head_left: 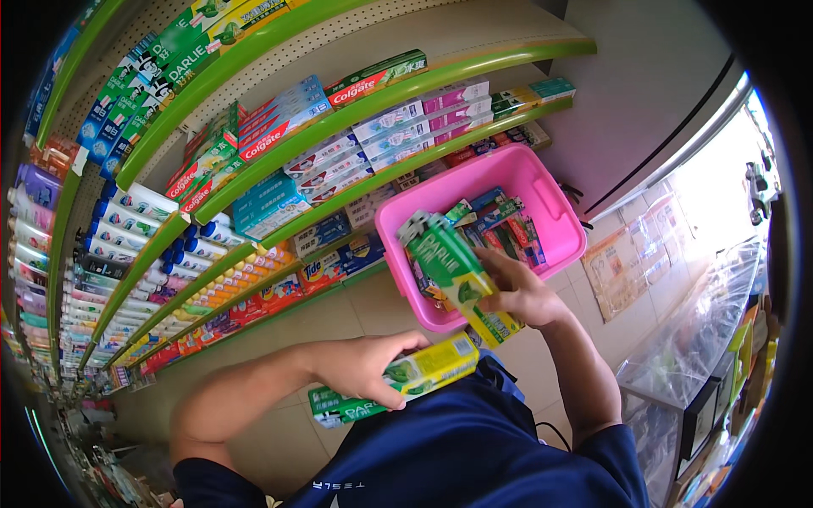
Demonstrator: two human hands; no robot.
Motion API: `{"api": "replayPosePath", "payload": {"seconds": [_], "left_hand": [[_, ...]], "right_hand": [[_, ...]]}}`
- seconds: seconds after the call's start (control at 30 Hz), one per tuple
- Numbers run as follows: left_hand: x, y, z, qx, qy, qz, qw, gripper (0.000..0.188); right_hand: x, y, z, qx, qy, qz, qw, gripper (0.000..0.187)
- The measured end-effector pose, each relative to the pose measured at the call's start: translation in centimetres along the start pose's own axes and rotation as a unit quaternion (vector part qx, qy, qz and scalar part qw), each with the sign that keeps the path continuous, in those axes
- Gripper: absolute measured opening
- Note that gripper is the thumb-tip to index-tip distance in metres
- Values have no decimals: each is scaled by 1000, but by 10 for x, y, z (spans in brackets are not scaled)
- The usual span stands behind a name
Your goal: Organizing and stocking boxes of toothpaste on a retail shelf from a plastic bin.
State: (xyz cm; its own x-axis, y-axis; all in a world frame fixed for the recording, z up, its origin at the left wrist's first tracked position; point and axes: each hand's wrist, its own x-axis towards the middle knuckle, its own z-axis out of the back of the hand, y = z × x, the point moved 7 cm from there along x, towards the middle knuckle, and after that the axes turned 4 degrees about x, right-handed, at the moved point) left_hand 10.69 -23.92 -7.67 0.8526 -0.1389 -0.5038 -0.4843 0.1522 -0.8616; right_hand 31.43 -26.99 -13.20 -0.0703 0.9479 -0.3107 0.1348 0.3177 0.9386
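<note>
My left hand (366, 369) is closed around a green and yellow toothpaste box (432, 367), held level close to my body. Another green and yellow toothpaste box (457, 269) is gripped in my right hand (523, 288), over the near left part of a pink plastic tub (566, 254). More boxes seem to lie against the one in my right hand, though how many I hold cannot be made out. Inside the tub are several small toothpaste boxes (513, 222) in green, red and blue, partly hidden by my right hand and its box.
Green-edged shelves (474, 61) on the left hold rows of toothpaste boxes (275, 118), tubes and bottles. Red detergent bags (279, 292) stand on the lowest level. A grey panel (635, 76) rises behind the tub. Flattened cardboard (639, 258) lies on the tiles; a plastic-covered rack (686, 364) stands right.
</note>
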Motion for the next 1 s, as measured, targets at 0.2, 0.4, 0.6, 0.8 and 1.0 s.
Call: {"api": "replayPosePath", "payload": {"seconds": [0.2,0.4,0.6,0.8,1.0], "left_hand": [[7,-50,17,274,64,10,959,56],[19,-78,40,469,-35,-132,872,45],[17,-72,54,485,-110,-177,849,47],[-13,-11,65,329,-577,-113,739,82],[54,42,25,-574,-264,-197,750,53]], "right_hand": [[4,-20,-27,35,60,18,997,90],[3,-31,-54,125,141,46,981,87],[-8,-56,-64,226,112,14,968,83],[-20,-60,-46,96,-92,55,990,85],[-25,13,-45,-236,-241,156,928,94]]}}
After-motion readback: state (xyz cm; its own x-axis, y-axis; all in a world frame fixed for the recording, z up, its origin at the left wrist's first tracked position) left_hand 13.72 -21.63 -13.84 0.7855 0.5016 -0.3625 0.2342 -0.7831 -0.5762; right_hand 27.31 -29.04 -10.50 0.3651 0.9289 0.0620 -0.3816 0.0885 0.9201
